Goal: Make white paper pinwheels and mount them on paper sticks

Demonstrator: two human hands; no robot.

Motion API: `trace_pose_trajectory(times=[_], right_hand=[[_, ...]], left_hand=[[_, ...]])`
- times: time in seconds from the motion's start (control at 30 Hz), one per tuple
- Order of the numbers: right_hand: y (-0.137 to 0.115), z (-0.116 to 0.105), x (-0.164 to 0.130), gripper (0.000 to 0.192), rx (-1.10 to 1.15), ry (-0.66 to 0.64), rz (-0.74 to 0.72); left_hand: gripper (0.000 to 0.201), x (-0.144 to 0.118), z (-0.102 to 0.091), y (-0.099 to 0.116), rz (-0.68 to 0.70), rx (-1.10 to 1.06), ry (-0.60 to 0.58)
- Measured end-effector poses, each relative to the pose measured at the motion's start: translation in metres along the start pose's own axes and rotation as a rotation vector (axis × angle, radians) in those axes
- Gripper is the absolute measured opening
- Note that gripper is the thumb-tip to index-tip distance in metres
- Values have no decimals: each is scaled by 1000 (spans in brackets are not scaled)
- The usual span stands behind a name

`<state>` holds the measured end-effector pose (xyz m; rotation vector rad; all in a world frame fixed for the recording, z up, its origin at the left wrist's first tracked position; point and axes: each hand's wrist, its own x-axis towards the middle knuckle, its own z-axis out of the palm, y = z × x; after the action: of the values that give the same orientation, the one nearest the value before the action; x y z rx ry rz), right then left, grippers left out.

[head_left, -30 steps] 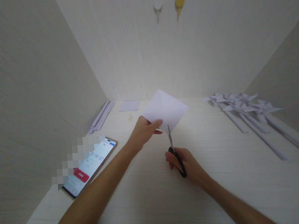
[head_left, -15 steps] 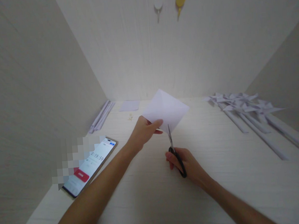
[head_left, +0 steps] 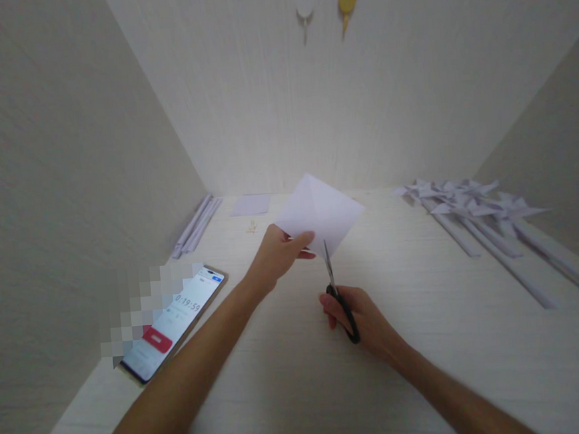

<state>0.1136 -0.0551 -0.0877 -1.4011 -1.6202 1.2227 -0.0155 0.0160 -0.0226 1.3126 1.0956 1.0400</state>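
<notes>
Presently, my left hand (head_left: 276,257) pinches the white paper square (head_left: 319,213) at its near-left corner, thumb on top and fingers curled beneath, holding the sheet raised above the table (head_left: 427,313) with one corner pointing toward me. A faint crease runs across the sheet. My right hand (head_left: 362,321) is closed through the black loops of the scissors (head_left: 338,292), fingers wrapped tight on the handles. The blades point to 12 o'clock and meet the paper at its lowest corner; they stand close together, and I cannot tell whether a cut has opened in the sheet.

At 9 o'clock from my hands, a phone (head_left: 175,323) lies flat on the table with a timer and a red button on its screen. At 11 o'clock, a bundle of rolled paper sticks (head_left: 197,224) rests along the left wall, with a flat paper sheet (head_left: 251,204) just beside it and a small pale object (head_left: 252,227) in front of that, too small to identify. At 2 o'clock, a row of paper pinwheels (head_left: 474,206) lies on the table, well apart from the scissors. Two hooks (head_left: 325,3), one white and one yellow, are fixed to the back wall at 12 o'clock.
</notes>
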Motion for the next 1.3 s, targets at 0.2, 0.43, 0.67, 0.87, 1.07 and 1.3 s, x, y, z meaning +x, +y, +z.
trace_pose_trajectory(times=[0.2,0.43,0.67,0.87,1.07,1.3], right_hand=[[0,0,0,43,-10,3,-7],[-1,1,0,44,-33,5,5],[3,1,2,47,-47,5,-7],[3,1,1,47,-52,11,-19],[2,1,1,48,-48,12,-2],[5,1,1,49,-43,10,-6]], left_hand=[[25,0,0,0,-9,-10,-2],[24,1,-2,-1,5,-5,-23],[25,1,-2,-2,18,-22,-38],[25,2,-2,-2,20,-21,-42],[25,2,-2,-1,16,-24,-40],[26,2,-2,-2,16,-33,-49]])
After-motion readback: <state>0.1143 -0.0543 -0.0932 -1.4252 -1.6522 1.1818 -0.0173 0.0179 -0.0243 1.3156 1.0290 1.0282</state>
